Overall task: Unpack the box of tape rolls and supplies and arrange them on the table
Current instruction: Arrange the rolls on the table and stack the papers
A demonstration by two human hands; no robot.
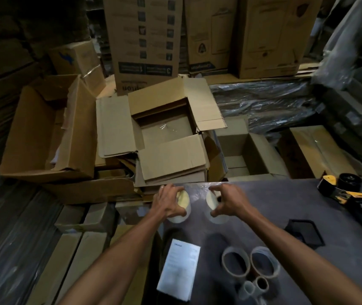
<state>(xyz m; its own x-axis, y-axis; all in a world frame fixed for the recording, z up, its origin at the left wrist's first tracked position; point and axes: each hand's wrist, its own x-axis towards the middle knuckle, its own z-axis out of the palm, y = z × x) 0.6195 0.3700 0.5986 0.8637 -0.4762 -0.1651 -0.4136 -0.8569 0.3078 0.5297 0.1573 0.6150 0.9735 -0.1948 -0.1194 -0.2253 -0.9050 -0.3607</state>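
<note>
My left hand [168, 201] grips a pale tape roll [183, 208] that rests on the dark table [285, 208] near its far left corner. My right hand [226, 200] grips a second pale tape roll [214, 205] just to the right of the first. The opened cardboard box [167, 130] lies beyond the table edge with its flaps spread; only a scrap of clear film shows inside. Two empty cardboard tape cores [250, 264] and two small tubes [256, 287] sit near the front. A white leaflet [179, 268] lies on the table's left side.
A yellow-and-black tape dispenser [340, 192] and a black roll [350, 181] lie at the table's far right. A flat black square item [305, 232] sits right of centre. Open cartons [50, 130] and tall boxes [147, 40] crowd the floor behind and to the left.
</note>
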